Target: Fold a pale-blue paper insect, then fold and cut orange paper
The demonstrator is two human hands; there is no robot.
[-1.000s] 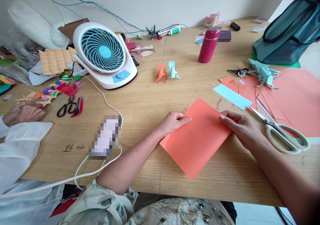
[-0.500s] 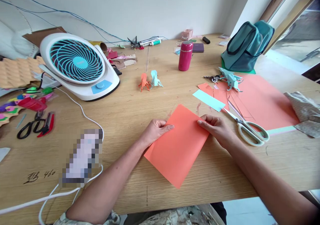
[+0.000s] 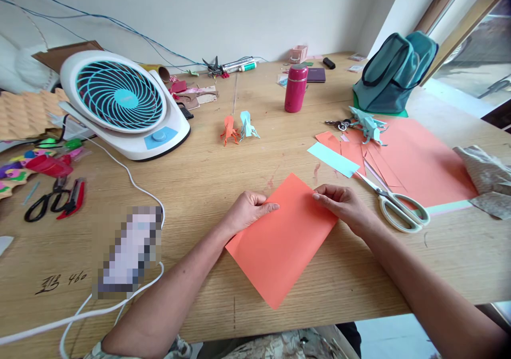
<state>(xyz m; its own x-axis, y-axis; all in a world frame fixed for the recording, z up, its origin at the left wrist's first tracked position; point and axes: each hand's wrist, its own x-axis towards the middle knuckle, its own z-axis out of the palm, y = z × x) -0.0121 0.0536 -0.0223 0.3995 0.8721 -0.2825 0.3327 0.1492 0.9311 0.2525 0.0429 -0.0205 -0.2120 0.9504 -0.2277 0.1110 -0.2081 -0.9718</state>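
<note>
An orange sheet of paper lies slantwise on the wooden table, folded to a rectangle. My left hand grips its left edge, fingers curled, thumb and forefinger pressed on the paper. My right hand pinches the right edge near the upper corner, fingers curled over the paper. Both forearms reach in from the near edge of the table.
White-handled scissors lie just right of my right hand on larger orange sheets, beside a light blue strip. Two small origami figures, a red bottle, a white-blue fan with cord, black scissors and a teal bag stand around.
The camera swung to the right a second ago. Since then the orange sheet has slid a little toward me under both hands, which stay on its edges.
</note>
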